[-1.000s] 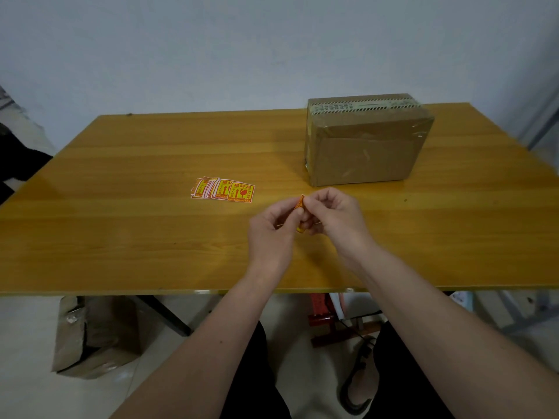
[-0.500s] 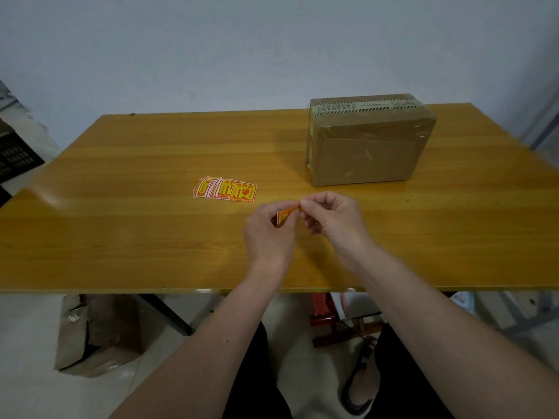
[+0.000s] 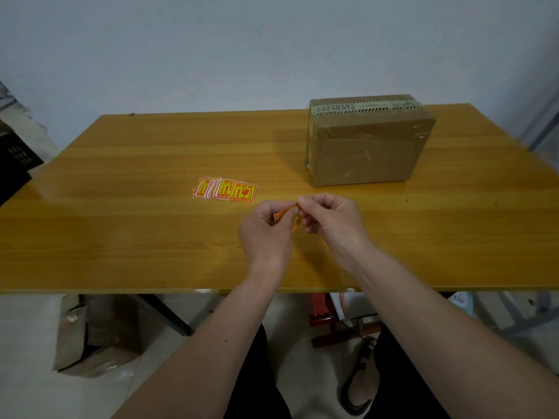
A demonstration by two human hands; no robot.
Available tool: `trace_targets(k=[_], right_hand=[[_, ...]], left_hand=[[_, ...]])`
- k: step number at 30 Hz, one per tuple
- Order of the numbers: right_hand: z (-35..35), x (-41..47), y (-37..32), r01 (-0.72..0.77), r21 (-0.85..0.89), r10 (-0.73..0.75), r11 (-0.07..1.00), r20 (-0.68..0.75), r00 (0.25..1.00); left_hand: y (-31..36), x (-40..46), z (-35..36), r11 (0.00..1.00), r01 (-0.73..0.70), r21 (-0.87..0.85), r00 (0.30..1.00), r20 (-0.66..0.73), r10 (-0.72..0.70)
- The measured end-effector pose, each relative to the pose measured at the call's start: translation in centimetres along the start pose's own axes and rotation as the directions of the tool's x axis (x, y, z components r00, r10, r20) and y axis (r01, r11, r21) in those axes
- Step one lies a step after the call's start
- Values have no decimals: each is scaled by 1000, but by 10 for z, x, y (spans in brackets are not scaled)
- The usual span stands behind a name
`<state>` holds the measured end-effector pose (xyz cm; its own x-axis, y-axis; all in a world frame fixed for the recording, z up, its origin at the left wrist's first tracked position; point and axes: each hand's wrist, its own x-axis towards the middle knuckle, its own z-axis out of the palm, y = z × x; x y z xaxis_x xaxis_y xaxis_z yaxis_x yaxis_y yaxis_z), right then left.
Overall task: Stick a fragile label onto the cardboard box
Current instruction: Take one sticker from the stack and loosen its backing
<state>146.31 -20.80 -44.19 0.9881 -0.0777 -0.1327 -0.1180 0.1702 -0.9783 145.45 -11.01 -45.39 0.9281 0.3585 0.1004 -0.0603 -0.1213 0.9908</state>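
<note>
A taped brown cardboard box (image 3: 367,146) stands on the far right part of the wooden table (image 3: 136,231). A fanned pile of orange-and-yellow fragile labels (image 3: 225,189) lies left of the table's middle. Between them and nearer to me, my left hand (image 3: 266,229) and my right hand (image 3: 329,220) both pinch one fragile label (image 3: 284,215) just above the tabletop. The label is bent between the fingertips and mostly hidden by them. The hands are a short way in front of the box, apart from it.
A crumpled cardboard box (image 3: 90,334) lies on the floor under the table's left side. A red stand (image 3: 323,316) and a black cable (image 3: 357,385) sit on the floor near my legs. A dark object (image 3: 15,158) is at the left edge.
Both hands have stayed together on the label, working it between the fingertips. More of the label's printed face shows now than one second ago.
</note>
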Motion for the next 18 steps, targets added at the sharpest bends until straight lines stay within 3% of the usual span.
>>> trace_targets(k=[12, 18], right_hand=[[-1, 1, 5, 7, -13, -8, 1000, -70, 998], [-1, -3, 5, 26, -9, -27, 1000, -91, 995]], left_hand=[[-1, -2, 0, 975, 154, -157, 988, 14, -154], [3, -3, 0, 963, 162, -217, 987, 32, -159]])
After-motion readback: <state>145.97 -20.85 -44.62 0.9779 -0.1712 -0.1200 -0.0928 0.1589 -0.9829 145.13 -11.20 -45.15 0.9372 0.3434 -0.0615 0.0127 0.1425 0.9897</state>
